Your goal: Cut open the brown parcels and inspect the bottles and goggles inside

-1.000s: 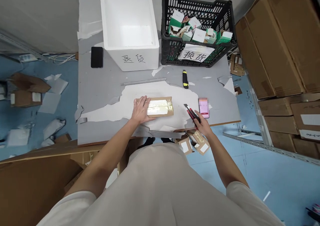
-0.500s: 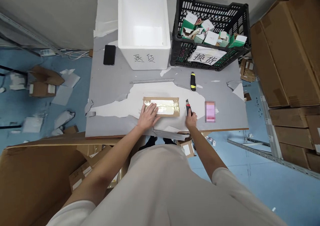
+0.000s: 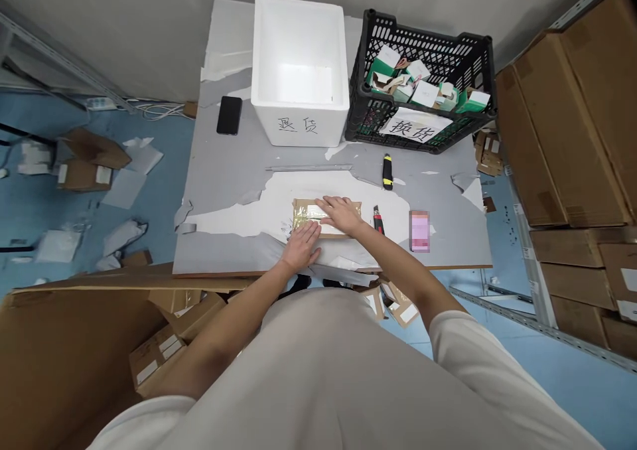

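A flat brown package with shiny tape and a white label lies near the front of the table. My left hand rests open on its lower left part. Across its upper right part lies my right hand, fingers stretched out to the left over the label. Just right of the package is a red and black utility knife, touched by neither hand. Farther back lies a black and yellow knife. A phone with a pink screen is at the right.
At the table's back stand a white foam box and a black crate of small green and white boxes. A black phone lies left of them. A big carton is at the lower left; stacked cartons stand right.
My right hand has let go of the red and black knife and moved left onto the package. The knife now lies on the table. The whole view has shifted slightly.
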